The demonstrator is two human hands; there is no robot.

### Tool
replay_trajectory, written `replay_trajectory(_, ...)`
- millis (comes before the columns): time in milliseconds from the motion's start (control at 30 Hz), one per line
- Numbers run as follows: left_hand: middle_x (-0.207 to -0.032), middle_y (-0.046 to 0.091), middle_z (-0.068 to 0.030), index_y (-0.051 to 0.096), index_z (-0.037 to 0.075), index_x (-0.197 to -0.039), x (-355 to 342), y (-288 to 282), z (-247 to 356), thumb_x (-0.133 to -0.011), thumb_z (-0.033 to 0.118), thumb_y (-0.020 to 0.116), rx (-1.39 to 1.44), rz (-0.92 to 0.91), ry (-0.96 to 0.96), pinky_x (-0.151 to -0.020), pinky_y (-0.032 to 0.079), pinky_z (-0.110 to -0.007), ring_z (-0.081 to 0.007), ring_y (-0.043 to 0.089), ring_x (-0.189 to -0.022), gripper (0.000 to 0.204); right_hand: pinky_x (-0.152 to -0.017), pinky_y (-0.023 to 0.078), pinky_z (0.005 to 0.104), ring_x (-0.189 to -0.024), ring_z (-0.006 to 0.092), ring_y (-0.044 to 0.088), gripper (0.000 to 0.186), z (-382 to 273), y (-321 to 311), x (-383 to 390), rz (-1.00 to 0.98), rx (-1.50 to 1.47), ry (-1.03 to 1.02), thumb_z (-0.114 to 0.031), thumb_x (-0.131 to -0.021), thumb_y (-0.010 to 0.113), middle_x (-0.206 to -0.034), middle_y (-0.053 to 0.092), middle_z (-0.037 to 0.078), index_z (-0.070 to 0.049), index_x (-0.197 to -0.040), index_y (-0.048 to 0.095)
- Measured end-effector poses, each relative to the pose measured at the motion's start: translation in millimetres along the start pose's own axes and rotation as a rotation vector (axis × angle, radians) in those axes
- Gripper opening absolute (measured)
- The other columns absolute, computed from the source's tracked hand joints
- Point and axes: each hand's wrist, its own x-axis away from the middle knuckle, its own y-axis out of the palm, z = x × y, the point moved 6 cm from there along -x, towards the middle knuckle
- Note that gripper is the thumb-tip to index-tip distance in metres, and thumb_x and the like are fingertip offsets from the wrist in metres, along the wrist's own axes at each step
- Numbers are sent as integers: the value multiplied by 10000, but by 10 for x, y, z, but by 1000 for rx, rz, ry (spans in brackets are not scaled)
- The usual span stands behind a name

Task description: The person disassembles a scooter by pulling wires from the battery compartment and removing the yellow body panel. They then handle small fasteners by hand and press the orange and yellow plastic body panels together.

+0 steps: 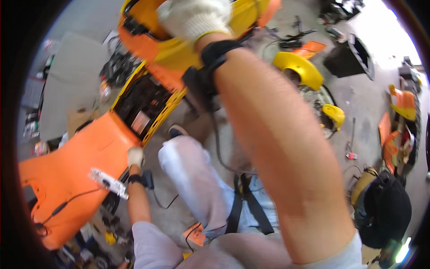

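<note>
My right hand (195, 17), in a white knit glove, reaches to the top edge and lies over a yellow and orange body part (177, 50). Its fingers are partly cut off by the picture's edge and blurred. My left hand (135, 157), gloved too, is at the side of a large orange panel (101, 134), beside the corner of a yellow-edged opening (143, 105) with dark parts inside. Those fingers are hidden from me. A strap with a small black device sits on each wrist. Near my left forearm, a white bar-shaped piece (109, 183) lies over the orange panel, close to a dark cable.
Yellow curved covers (299, 67) and a black open box (349, 57) lie on the floor to the right. Farther right are orange and yellow panels (403, 102) and a black bag (386, 210). A grey sheet (67, 85) stands at the left; a tool (351, 148) lies on the floor.
</note>
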Motion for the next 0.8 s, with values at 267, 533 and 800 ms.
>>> replay_trajectory(267, -1057, 700, -101, 712, 105, -1035, 98, 572, -130, -926, 230, 461, -809, 130, 162, -950, 385, -476, -274, 608, -1023, 301, -686, 513, 380, -839, 238, 717, 267, -15, 203, 29, -190, 4, -7, -269, -853, 522, -880, 745, 57, -175, -858, 771)
replay_trajectory(533, -1014, 709, -50, 761, 161, -946, -158, 435, -59, -890, 261, 519, -698, 185, 32, -867, 426, -393, -217, 614, -974, 268, -689, 545, 380, -773, 266, 716, 321, -6, 53, 8, -103, -42, 17, -320, -880, 514, -790, 726, 109, -129, -793, 756)
replay_trajectory(800, -833, 711, -118, 677, 56, -827, -58, 27, -318, -864, 199, 532, -17, 229, -295, -589, 512, -424, -273, 697, -767, 207, -726, 532, 404, -746, 303, 696, 291, -47, 63, 43, -67, -112, 38, -320, -860, 565, -738, 706, 126, -106, -779, 745)
